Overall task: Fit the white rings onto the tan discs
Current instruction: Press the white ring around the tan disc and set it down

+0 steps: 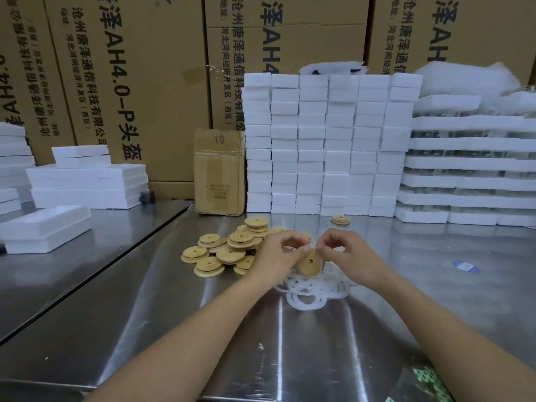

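Left hand (277, 255) and right hand (349, 253) meet low over the worktop (290, 358), fingertips of both pinching one tan disc (309, 264) between them. It's tipped up on edge, the flat face with its centre hole turned toward the camera, top rim at the fingers. White rings (307, 300) lie heaped just underneath; spare discs (229, 252) are piled left of the left hand.

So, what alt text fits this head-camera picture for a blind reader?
A left hand and right hand hold a tan disc over a heap of white rings on a steel table. More tan discs lie piled to the left, white boxes stacked behind.
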{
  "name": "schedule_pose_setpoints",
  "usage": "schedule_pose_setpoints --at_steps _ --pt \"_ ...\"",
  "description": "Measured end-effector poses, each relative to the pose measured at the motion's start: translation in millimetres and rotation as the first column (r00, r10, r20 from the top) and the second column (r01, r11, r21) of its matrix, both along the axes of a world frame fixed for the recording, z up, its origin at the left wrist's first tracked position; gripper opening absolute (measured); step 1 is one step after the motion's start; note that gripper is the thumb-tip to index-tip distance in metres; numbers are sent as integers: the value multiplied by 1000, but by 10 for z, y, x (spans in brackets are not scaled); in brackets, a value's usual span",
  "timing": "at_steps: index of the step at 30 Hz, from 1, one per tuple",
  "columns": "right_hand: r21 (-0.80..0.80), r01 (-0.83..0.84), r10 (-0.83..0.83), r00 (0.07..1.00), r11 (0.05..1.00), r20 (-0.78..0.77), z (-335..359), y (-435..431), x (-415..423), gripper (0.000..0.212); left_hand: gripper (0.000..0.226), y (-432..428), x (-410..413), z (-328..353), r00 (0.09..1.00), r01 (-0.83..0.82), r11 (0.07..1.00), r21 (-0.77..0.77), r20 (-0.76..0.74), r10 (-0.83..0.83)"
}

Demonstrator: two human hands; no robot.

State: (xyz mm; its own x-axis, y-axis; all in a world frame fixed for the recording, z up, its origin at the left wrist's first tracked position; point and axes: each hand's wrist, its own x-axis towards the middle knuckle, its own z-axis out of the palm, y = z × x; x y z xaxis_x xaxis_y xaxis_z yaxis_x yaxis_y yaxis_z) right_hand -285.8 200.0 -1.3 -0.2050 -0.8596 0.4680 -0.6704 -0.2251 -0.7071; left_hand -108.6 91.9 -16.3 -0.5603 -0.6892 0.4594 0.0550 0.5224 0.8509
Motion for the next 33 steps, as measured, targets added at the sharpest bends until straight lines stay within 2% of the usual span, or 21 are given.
schedule_pose_setpoints --at_steps 3,10,19,27,30,33 --pt "6 27 -26 993 1000 -111 14 1 -53 14 16 -25 -3 2 1000 5 1000 23 24 -5" --pt "35 62 -57 988 997 -145 36 28 -207 15 10 -57 -7 4 997 22 999 26 70 -24" --pt "133 -61 60 998 989 6 55 90 -165 14 19 -61 46 -10 996 69 998 -11 52 -68" --pt "86 -108 99 990 990 103 50 59 -100 18 25 30 47 18 994 100 995 13 42 -101" --pt "81 -108 99 989 991 109 44 47 -95 19 17 28 18 4 996 76 996 -34 50 -75" --pt "107 -106 96 991 989 92 47 48 -112 20 14 17 31 21 995 76 997 -11 59 -76"
